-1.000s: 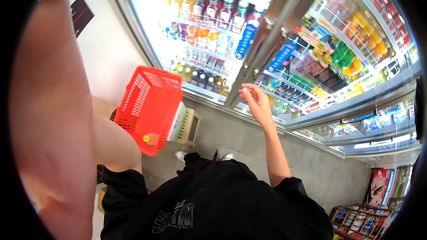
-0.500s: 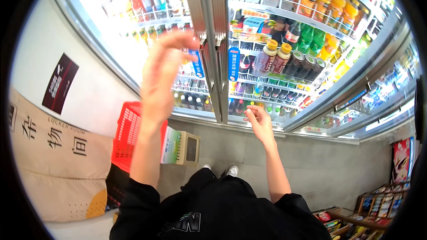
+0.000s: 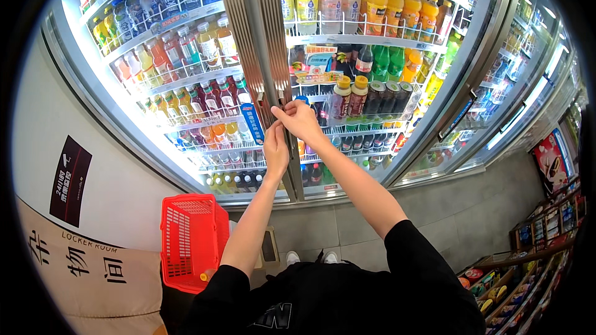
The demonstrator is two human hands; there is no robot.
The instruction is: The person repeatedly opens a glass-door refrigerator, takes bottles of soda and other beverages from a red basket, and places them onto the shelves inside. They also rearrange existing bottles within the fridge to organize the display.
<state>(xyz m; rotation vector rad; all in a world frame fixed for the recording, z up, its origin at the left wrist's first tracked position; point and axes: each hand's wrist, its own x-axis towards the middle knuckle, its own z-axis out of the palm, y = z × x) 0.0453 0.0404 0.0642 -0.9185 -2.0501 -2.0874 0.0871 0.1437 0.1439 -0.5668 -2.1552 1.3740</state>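
Note:
Two glass refrigerator doors meet at a ribbed metal frame (image 3: pixel 245 31) in front of me. My right hand (image 3: pixel 299 119) is against this seam, fingers bent at the lower part of the right door handle (image 3: pixel 282 95). Just below it, my left hand (image 3: pixel 275 152) points upward with its fingers together, tips close to the right hand. What lies inside the left fingers is hidden. The left door handle (image 3: pixel 261 100) shows just above and left of the hands. Behind the glass stand rows of drinks, including yellow-capped bottles (image 3: pixel 341 96).
A red shopping basket (image 3: pixel 214 229) stands low on the left, an orange-capped bottle (image 3: pixel 205 276) inside. Beside it is a beige curtain (image 3: pixel 87 285). More refrigerator doors (image 3: pixel 456 121) run to the right. Snack shelves (image 3: pixel 524 291) are at the lower right, above grey floor tiles (image 3: pixel 366 242).
Both hands, apart before, have come together at the door seam. The left moved down and right, the right up and left. The view has shifted, showing more of the basket.

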